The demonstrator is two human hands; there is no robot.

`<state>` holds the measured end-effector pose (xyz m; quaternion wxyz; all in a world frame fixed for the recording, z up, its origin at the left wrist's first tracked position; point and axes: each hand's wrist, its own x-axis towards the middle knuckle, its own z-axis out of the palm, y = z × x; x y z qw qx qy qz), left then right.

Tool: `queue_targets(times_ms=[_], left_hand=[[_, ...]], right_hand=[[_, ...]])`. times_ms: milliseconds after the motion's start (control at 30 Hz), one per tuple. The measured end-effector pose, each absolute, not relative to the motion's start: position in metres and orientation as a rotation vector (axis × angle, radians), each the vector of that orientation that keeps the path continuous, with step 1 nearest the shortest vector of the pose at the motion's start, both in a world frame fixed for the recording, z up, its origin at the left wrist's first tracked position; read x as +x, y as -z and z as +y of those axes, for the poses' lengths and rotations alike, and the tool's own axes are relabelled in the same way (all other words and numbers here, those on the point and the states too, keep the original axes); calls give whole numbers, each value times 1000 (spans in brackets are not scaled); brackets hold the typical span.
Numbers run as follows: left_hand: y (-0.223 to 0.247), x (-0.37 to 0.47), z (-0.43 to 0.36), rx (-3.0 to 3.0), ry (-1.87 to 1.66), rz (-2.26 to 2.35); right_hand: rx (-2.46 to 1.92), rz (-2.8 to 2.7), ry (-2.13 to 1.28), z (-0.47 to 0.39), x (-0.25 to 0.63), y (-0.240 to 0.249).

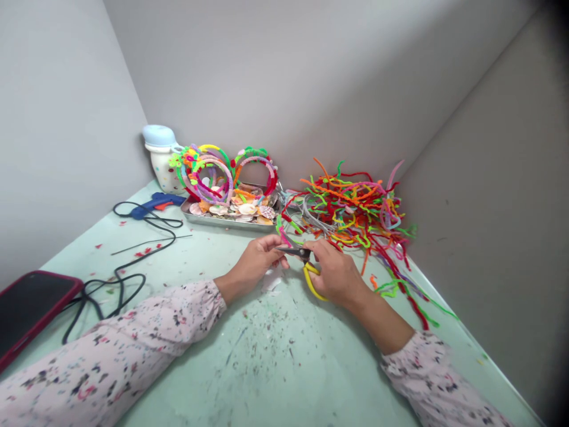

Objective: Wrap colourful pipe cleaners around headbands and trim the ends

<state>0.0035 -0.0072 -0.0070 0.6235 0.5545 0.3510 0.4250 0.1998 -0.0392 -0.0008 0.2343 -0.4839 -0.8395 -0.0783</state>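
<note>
The right hand (336,274) grips yellow-handled scissors (304,254), blades pointing left to the left hand (262,259), which pinches a pink-and-green fuzzy strip (284,237) between both hands.

Yellow-handled scissors (304,254) are gripped in the right hand (336,274), blades pointed toward the left hand (256,260), by which a fuzzy strip (285,238) is pinched — behind, shells (247,209) and colourful hoops (230,185) are held in a metal tray (231,223).

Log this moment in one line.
left hand: holds pipe cleaner | right hand: holds scissors | beyond: tray with shells
</note>
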Motion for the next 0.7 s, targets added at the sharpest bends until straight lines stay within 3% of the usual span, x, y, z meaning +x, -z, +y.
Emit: queue_targets(times_ms=[700], left_hand=[[8,4,-7,1284,-990,786]], right_hand=[[-1381,-2303,164,-40,198,-2]])
